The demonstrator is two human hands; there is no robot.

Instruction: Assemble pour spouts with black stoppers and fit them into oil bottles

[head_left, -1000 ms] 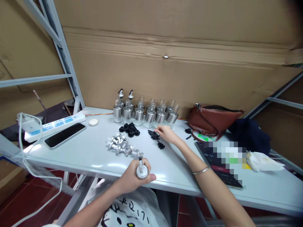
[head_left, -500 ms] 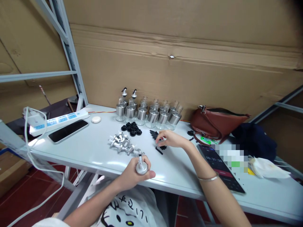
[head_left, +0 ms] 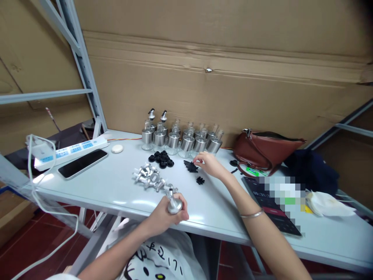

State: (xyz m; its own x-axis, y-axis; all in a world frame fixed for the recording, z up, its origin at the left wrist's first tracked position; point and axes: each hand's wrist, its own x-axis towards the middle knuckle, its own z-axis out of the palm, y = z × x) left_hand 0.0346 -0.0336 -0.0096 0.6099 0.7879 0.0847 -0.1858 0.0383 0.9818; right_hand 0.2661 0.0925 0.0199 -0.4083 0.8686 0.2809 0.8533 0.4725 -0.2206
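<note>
My left hand (head_left: 170, 212) is closed around a silver bottle pourer (head_left: 175, 205), its spout pointing up. Over the back table, my right hand (head_left: 208, 164) has its fingertips pinched at the right end of a pile of thin black tubes (head_left: 190, 166); whatever lies between them is hidden. Closer to me is a small cluster of tiny black parts (head_left: 200, 180). Silver pourer parts (head_left: 150, 177) are heaped left of centre, with black ring-shaped stoppers (head_left: 161, 158) behind them. Glass bottles with steel sleeves (head_left: 187, 144) stand in rows at the back; two carry pourers.
To the left lie a phone (head_left: 83, 163), a power strip (head_left: 71, 152) and a round white object (head_left: 117, 149). A brown bag (head_left: 266, 151), a tablet showing a timer (head_left: 271, 208) and white cloth (head_left: 330, 204) occupy the right. Cardboard (head_left: 204, 93) walls the back.
My right hand has moved back and slightly right, to the tube pile. The loose black tube in front of it is gone from its spot. My left thumb has closed further round the pourer.
</note>
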